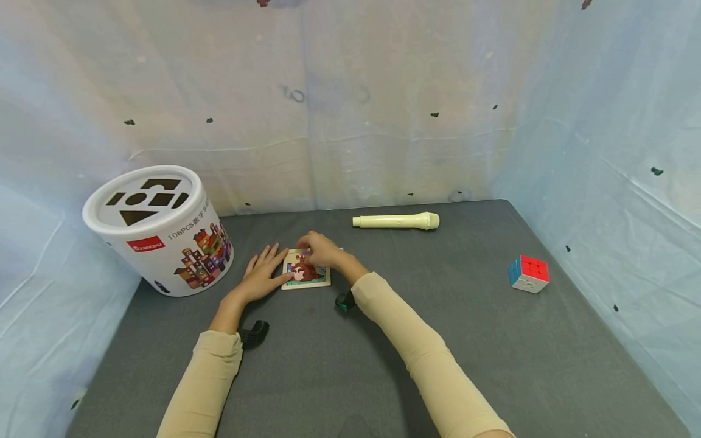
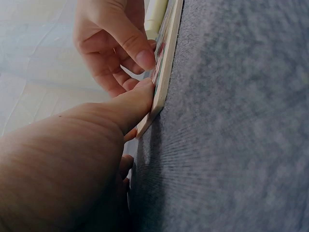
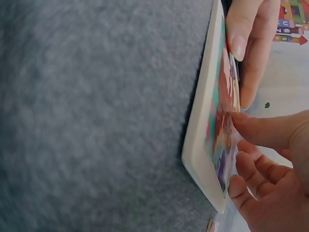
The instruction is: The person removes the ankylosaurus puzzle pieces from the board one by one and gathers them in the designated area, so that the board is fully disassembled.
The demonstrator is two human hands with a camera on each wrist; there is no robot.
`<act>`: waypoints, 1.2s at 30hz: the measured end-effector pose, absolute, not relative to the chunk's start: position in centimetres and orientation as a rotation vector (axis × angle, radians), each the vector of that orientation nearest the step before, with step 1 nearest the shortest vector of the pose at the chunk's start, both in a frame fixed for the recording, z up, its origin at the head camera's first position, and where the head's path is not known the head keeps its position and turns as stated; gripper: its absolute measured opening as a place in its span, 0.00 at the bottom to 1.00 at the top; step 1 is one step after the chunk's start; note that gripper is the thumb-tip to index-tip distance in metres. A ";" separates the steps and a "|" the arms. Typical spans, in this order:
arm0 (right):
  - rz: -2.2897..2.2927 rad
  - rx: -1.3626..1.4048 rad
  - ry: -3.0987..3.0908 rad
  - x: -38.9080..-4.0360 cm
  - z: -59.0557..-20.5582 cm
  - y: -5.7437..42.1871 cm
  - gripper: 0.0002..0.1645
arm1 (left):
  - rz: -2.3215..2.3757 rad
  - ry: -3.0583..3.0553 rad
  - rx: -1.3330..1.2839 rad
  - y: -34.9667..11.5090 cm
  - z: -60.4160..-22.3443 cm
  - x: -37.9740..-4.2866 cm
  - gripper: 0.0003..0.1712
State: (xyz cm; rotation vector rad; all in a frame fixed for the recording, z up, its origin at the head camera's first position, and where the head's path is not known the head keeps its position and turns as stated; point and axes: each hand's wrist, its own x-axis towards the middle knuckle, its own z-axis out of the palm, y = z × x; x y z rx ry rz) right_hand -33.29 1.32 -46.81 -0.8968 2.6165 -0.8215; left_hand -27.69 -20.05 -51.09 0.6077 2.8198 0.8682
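Note:
A flat, cream-edged picture board [image 1: 308, 283], apparently a wooden puzzle, lies on the grey table. Its picture shows reddish-brown, teal and purple. My left hand [image 1: 261, 278] rests at its left side with fingers spread and fairly straight. The left thumb [image 2: 137, 99] lies on the board's near-left corner. From the right, my right hand [image 1: 324, 250] reaches over the far part of the board. In the right wrist view the right thumb [image 3: 263, 131] touches the picture, and the other fingers bend loosely near its edge. No separate piece shows between them.
A large white tub [image 1: 181, 258] with shaped holes in its lid stands at the left. A pale yellow toy microphone [image 1: 391, 221] lies behind the board. Far right sits a puzzle cube [image 1: 529, 274]. Part of a small thin piece [image 3: 211, 225] shows beyond the board.

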 end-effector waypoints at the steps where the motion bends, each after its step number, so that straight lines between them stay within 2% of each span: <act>1: -0.814 -0.896 2.620 -33.2 -46.8 1.2 0.26 | 0.866 2.817 0.603 -20.0 -51.1 -27.7 0.45; 9: -0.804 -0.876 2.618 -32.9 -46.8 1.0 0.28 | 0.878 2.806 0.606 -20.0 -51.0 -27.6 0.44; 20: -0.742 -0.936 2.630 -32.9 -47.0 1.1 0.15 | 0.868 2.827 0.607 -20.1 -51.0 -27.6 0.44; 36: -0.709 -0.904 2.632 -32.7 -46.4 0.9 0.13 | 0.871 2.822 0.608 -20.1 -50.9 -27.6 0.44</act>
